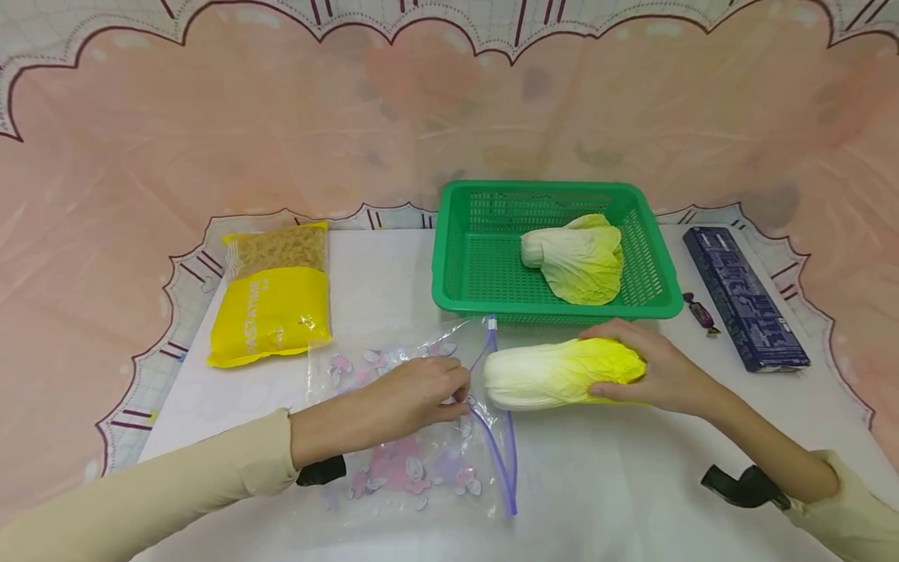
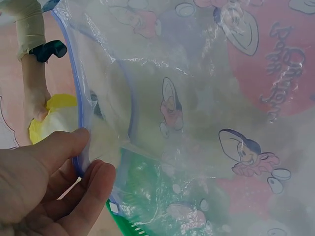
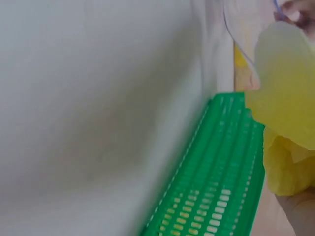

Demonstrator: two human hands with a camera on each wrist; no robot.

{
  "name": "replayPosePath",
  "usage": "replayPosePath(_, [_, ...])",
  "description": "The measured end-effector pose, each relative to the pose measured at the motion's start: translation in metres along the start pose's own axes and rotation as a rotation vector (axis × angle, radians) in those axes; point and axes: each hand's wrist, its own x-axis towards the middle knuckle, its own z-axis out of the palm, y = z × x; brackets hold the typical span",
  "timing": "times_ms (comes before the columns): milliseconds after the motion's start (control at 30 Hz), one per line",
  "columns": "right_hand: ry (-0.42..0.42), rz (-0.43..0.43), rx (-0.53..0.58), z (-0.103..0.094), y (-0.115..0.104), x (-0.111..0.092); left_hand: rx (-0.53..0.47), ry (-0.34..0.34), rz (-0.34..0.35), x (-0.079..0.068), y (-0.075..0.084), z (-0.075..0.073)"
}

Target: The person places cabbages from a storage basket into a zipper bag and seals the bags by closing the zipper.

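My left hand (image 1: 403,398) pinches the purple zip edge of a clear zip bag (image 1: 393,468) printed with pink cartoon figures. In the left wrist view, thumb and fingers (image 2: 98,182) hold that edge and the bag's mouth gapes. My right hand (image 1: 663,367) grips a napa cabbage (image 1: 541,375) by its yellow leafy end. Its white base points left, right at the bag's mouth. A second napa cabbage (image 1: 579,257) lies in the green basket (image 1: 445,269) behind. In the right wrist view the held cabbage (image 3: 285,83) covers most of the hand.
At the left lies a yellow pasta packet (image 1: 281,304). On the right are a wrapped candy (image 1: 701,314) and a dark blue box (image 1: 744,300). The green basket stands just behind the held cabbage. A white sheet (image 1: 597,484) covers the table.
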Motion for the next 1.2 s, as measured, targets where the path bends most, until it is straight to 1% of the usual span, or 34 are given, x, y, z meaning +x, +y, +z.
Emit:
replayPosePath(167, [0.006, -0.063, -0.045, 0.017, -0.011, 0.004, -0.001, 0.029, 0.018, -0.001, 0.000, -0.001])
replayPosePath(267, [0.019, -0.108, -0.045, 0.026, -0.018, 0.010, 0.004, 0.041, 0.024, -0.002, 0.000, -0.002])
replayPosePath(400, [0.018, -0.147, -0.032, 0.032, -0.023, 0.016, 0.011, 0.048, 0.014, -0.004, 0.000, -0.004])
replayPosePath(533, [-0.014, -0.160, -0.047, 0.036, -0.027, 0.017, 0.002, 0.060, 0.006, -0.004, 0.001, -0.007])
replayPosePath(600, [-0.025, -0.147, -0.044, 0.040, -0.030, 0.018, 0.002, 0.066, 0.011, -0.004, 0.002, -0.008])
replayPosePath(700, [-0.016, -0.130, -0.027, 0.047, -0.036, 0.021, 0.009, 0.081, 0.027, -0.004, 0.003, -0.009])
replayPosePath(867, [-0.018, -0.103, -0.069, 0.056, -0.048, 0.028, 0.001, 0.079, 0.012, -0.004, 0.003, -0.011])
replayPosePath(1000, [-0.030, -0.046, -0.076, 0.064, -0.056, 0.032, 0.003, 0.087, 0.018, -0.003, 0.004, -0.014])
replayPosePath(1067, [-0.029, -0.009, -0.041, 0.067, -0.058, 0.034, 0.008, 0.096, 0.033, -0.003, 0.003, -0.014])
replayPosePath(1200, [-0.024, 0.082, 0.113, 0.071, -0.056, 0.037, -0.005, 0.109, 0.050, -0.003, 0.003, -0.016])
